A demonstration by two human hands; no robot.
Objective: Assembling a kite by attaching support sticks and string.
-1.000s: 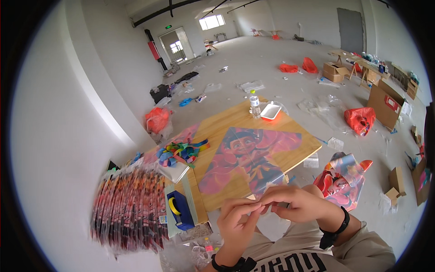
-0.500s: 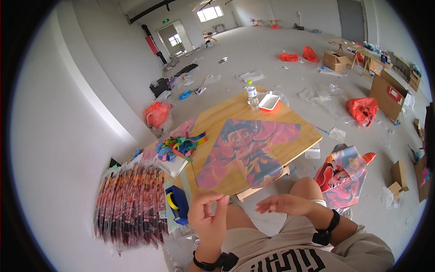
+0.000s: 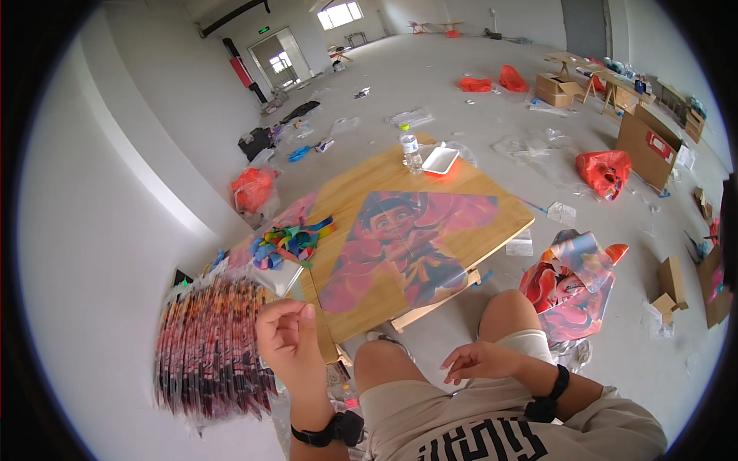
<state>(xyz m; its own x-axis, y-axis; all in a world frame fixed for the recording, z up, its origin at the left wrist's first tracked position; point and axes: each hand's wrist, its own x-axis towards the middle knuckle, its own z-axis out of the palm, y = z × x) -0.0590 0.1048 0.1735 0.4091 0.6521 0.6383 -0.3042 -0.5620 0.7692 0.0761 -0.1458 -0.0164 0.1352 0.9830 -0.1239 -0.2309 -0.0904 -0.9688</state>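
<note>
My left hand [image 3: 290,338] is raised beside the table's near left corner, its fingers curled and the thumb pressed against them. Whatever it may pinch is too small or hidden to make out. Over my lap, my right hand [image 3: 480,361] hangs with loosely bent fingers apart and nothing visible in it. A thin kite-shaped sheet [image 3: 407,242] printed with a cartoon figure lies flat on the wooden table [image 3: 492,223] in front of both hands. Beyond my left hand, a heap of colourful ribbons [image 3: 288,244] rests on the table's left side.
A water bottle [image 3: 411,150] and a white tray [image 3: 440,160] stand at the table's far edge. Plastic-wrapped printed bundles [image 3: 211,349] are stacked at the left wall. More printed sheets [image 3: 573,288] lie right of my knee. Cardboard boxes [image 3: 648,146] and red bags [image 3: 605,173] sit on the floor.
My left hand has moved left and slightly up, now covering the blue tape dispenser seen before. My right hand has dropped slightly toward my lap. The view has shifted a little.
</note>
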